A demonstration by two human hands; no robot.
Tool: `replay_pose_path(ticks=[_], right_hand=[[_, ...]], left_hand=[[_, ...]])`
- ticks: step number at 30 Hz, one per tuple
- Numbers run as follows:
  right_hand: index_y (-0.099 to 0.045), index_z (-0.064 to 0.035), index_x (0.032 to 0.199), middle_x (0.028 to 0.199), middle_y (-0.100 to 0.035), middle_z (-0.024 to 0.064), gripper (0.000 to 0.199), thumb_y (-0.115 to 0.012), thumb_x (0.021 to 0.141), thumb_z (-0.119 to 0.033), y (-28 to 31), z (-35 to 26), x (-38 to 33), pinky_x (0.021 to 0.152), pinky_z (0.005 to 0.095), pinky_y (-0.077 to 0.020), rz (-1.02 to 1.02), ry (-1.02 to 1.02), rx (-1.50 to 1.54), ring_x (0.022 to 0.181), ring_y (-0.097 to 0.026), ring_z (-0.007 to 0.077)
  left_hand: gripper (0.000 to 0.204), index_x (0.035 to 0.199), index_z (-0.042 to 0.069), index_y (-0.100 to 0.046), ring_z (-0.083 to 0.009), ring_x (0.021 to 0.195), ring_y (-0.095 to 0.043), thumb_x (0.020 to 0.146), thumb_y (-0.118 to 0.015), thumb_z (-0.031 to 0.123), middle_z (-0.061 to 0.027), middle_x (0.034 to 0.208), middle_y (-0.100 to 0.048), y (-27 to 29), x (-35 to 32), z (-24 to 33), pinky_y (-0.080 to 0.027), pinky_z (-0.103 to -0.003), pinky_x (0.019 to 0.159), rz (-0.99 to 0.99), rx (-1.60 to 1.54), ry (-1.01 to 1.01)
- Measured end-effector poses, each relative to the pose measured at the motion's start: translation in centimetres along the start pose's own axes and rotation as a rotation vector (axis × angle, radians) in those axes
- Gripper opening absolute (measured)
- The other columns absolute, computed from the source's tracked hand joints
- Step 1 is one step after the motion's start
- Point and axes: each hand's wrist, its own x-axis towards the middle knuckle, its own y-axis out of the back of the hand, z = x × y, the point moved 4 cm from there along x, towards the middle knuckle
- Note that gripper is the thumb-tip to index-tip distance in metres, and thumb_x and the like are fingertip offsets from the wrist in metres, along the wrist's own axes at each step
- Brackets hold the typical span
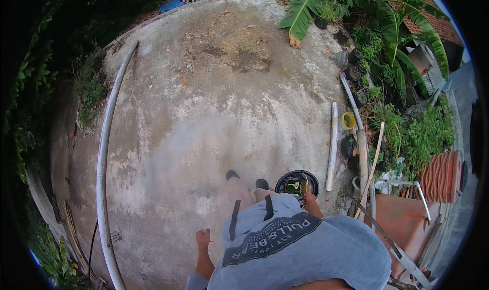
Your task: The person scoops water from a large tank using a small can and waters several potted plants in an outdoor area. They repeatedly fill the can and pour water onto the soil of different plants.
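Note:
At my right side is a round black bucket with a green packet or tin inside it. My right hand is closed at the bucket's near right rim, where a curved strip like a handle rises; the fingers are partly hidden. My left hand hangs low to the left, its fingers curled in and nothing visible in them. Beyond my grey shirt, both dark shoes show on the concrete.
A long pale pole lies along the left. On the right are a shorter pale pole, a wooden stick, a yellow container and stacked reddish roof sheets. Plants border the concrete.

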Motion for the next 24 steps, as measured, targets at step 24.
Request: replay_pose_path(ticks=[24], right_hand=[[-0.051,-0.0053,0.08,0.062,-0.042,0.0062,0.059,-0.031,0.095,-0.058,-37.2,-26.3,-4.6,0.054,0.0424,-0.0471,-0.035,-0.131,0.354,0.051,-0.042,0.0196]], left_hand=[[0.046,0.066,0.005,-0.041,-0.0116,0.045,-0.047,0.1,-0.044,0.036,-0.0037,0.051,-0.044,19.5,43.4,40.9,-0.047,-0.023,0.045,0.116,-0.238,-0.533]])
